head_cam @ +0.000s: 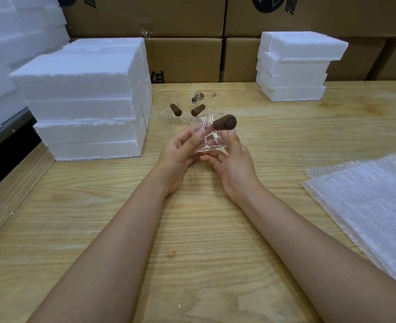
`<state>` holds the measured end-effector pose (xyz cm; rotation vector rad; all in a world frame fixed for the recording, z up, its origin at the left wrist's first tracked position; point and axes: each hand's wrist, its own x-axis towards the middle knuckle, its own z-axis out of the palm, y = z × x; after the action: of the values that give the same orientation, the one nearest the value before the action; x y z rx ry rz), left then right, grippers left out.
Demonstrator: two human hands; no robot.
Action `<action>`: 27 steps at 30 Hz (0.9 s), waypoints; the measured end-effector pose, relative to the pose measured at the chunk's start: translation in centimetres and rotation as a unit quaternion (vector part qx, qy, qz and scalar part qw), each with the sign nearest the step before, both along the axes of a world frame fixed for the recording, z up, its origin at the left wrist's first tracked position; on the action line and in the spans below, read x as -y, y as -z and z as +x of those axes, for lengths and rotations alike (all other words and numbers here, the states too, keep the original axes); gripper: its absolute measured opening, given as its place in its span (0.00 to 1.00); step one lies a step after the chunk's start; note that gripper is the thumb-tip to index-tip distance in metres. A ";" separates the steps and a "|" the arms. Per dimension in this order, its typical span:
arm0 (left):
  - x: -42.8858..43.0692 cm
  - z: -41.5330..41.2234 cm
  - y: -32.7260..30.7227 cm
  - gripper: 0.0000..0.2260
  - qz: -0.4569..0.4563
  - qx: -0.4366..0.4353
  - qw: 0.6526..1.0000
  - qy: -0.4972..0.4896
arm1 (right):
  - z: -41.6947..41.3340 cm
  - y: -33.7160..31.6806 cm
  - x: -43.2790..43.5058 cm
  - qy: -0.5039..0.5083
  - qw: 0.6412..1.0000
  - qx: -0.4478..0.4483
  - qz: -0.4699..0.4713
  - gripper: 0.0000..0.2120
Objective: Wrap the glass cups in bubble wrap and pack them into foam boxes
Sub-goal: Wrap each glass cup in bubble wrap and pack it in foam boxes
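A clear glass cup [209,136] with a dark brown wooden handle [225,122] is held above the wooden table between both hands. My left hand [180,150] grips its left side with fingers and thumb. My right hand [233,164] cups its base and right side, thumb up along the wall. Behind it stand three more glass cups [169,103] with brown handles. Sheets of bubble wrap [369,206] lie flat at the right. A stack of white foam boxes [82,101] stands at the left, a smaller foam stack [294,66] at the back right.
Brown cardboard cartons [185,59] line the back of the table. More white foam pieces [10,38] pile up at the far left, beyond the table's left edge [17,180]. Bare wood [192,241] lies under my forearms.
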<state>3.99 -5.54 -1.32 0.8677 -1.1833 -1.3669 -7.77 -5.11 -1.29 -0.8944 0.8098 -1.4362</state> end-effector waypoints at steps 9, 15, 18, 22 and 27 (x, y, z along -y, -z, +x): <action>-0.4 -0.4 -0.5 0.31 0.016 -0.017 0.997 -0.073 | -0.9 0.0 -0.1 0.188 0.972 -0.101 -0.094 0.15; -0.1 -0.5 -0.3 0.26 0.017 -0.033 0.994 -0.103 | -1.2 -0.4 -0.9 0.193 0.933 -0.198 -0.232 0.06; 0.1 -0.5 -0.1 0.21 0.007 -0.017 0.995 -0.101 | -1.1 -0.1 -0.9 0.200 0.918 -0.234 -0.251 0.08; 0.2 -0.5 0.3 0.20 -0.010 0.006 0.994 -0.104 | -1.3 0.1 -0.7 0.215 0.918 -0.236 -0.233 0.08; -0.1 -0.7 0.5 0.23 -0.074 0.047 0.990 -0.114 | -1.2 0.1 -0.3 0.243 0.931 -0.214 -0.170 0.09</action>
<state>3.27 -5.44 -1.81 0.9376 -1.2007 -1.0501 -8.98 -4.84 -1.40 -1.3686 1.1886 -1.8830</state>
